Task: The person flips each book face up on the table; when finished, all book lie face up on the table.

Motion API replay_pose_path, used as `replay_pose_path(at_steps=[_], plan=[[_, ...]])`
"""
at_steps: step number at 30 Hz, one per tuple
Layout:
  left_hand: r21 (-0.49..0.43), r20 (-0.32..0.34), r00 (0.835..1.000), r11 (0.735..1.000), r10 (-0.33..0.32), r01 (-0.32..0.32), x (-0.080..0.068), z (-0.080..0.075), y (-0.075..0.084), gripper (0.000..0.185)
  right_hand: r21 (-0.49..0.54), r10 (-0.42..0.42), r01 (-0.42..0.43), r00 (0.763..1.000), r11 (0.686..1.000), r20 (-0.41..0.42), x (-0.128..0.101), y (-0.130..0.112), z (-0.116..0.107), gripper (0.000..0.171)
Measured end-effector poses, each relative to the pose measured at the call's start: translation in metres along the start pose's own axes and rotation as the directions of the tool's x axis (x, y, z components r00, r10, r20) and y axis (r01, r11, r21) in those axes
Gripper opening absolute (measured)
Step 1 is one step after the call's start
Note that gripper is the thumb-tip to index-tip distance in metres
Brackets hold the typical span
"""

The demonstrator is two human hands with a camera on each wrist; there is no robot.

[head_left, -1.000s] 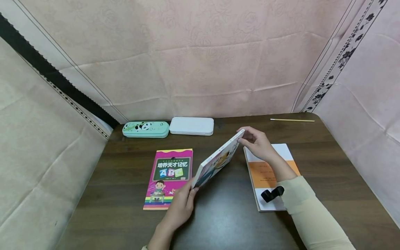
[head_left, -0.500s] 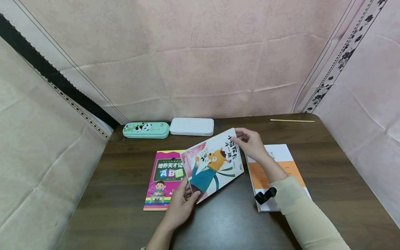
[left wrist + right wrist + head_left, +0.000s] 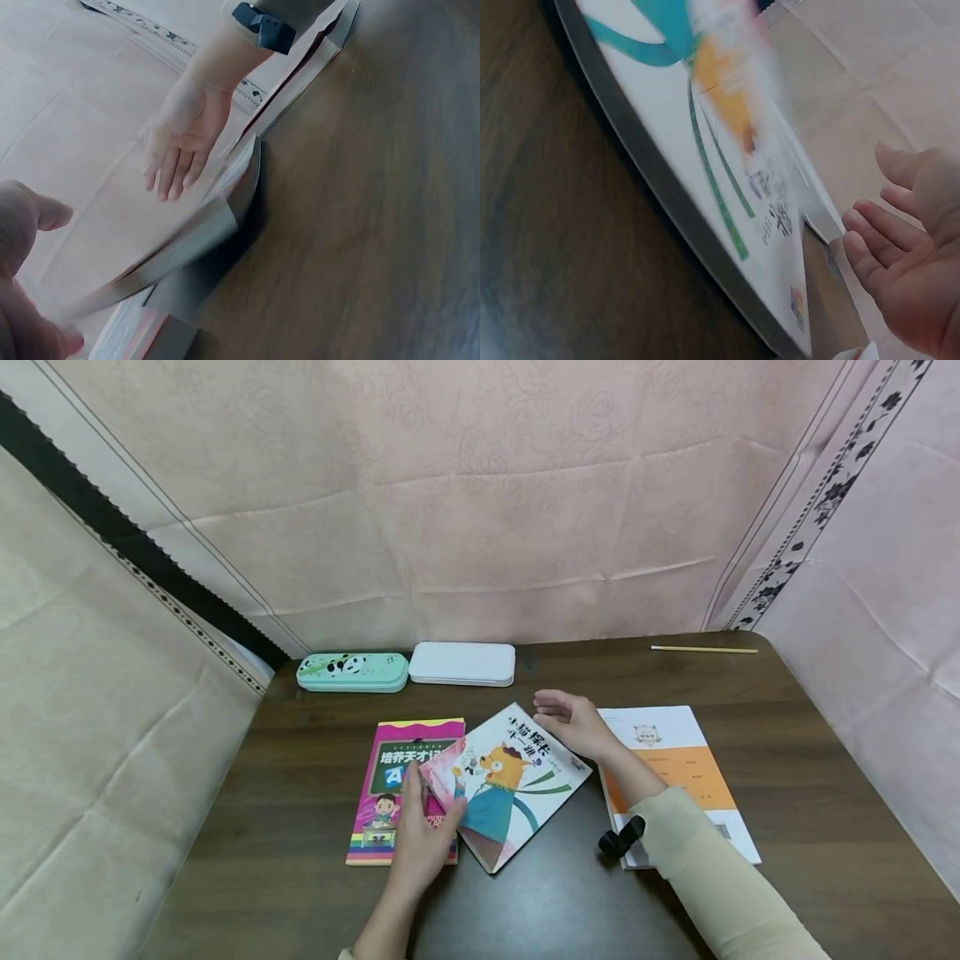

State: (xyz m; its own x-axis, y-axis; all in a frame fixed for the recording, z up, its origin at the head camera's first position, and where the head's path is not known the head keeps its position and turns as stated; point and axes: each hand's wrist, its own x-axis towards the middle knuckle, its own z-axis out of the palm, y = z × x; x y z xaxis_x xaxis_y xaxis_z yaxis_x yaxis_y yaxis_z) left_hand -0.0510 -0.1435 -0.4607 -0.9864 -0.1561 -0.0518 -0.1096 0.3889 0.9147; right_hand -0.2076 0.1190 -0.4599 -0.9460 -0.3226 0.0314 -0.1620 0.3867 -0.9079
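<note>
A picture book (image 3: 510, 781) with an orange cat in a teal dress on its white cover lies turned at an angle in the middle. Its left corner overlaps a pink ABC book (image 3: 367, 822). My left hand (image 3: 420, 839) is at that corner, thumb and fingers spread; the left wrist view shows them apart from the book's edge (image 3: 180, 244). Just off the upper right edge, my right hand (image 3: 573, 724) holds nothing, its fingers loosely extended. In the right wrist view the cover (image 3: 667, 135) is partly blurred, beside the right hand (image 3: 922, 277).
An orange-and-white book (image 3: 693, 768) lies right, partly under the right forearm. Along the back of the brown table (image 3: 262, 818) are a mint panda pencil case (image 3: 352, 672), a white case (image 3: 462, 663) and a thin yellowish stick (image 3: 705, 649). Pale cloth (image 3: 480, 527) hangs behind.
The picture book has swung from nearly edge-on to cover up, come down lower and turned clockwise. Both hands have let go of it. The right hand has moved left and down.
</note>
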Motion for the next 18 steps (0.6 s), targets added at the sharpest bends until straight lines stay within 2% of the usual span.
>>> replay_pose_path(at_steps=[3, 5, 9, 14, 18], plan=[[0.128, 0.002, 1.000, 0.991, -0.025, 0.025, 0.004, -0.002, -0.005, 0.084, -0.066, -0.003, 0.005, 1.000, 0.998, 0.026, -0.001, 0.003, -0.002, 0.043], [0.176, 0.021, 0.999, 0.984, -0.035, 0.031, 0.007, -0.002, -0.007, 0.078, -0.136, -0.006, 0.012, 0.999, 0.991, 0.046, -0.005, 0.004, -0.007, 0.043], [0.228, 0.026, 1.000, 0.974, -0.017, 0.011, 0.014, -0.003, -0.007, 0.075, -0.272, -0.020, 0.053, 0.992, 0.961, 0.126, -0.014, 0.006, -0.015, 0.049], [0.279, 0.034, 0.999, 0.959, 0.034, -0.042, 0.022, -0.007, -0.005, 0.070, -0.363, -0.007, 0.093, 0.973, 0.927, 0.230, -0.024, 0.011, -0.023, 0.061], [0.294, 0.037, 0.997, 0.953, 0.066, -0.074, 0.022, -0.008, -0.007, 0.067, -0.409, 0.014, 0.098, 0.965, 0.907, 0.264, -0.030, 0.014, -0.024, 0.061]])
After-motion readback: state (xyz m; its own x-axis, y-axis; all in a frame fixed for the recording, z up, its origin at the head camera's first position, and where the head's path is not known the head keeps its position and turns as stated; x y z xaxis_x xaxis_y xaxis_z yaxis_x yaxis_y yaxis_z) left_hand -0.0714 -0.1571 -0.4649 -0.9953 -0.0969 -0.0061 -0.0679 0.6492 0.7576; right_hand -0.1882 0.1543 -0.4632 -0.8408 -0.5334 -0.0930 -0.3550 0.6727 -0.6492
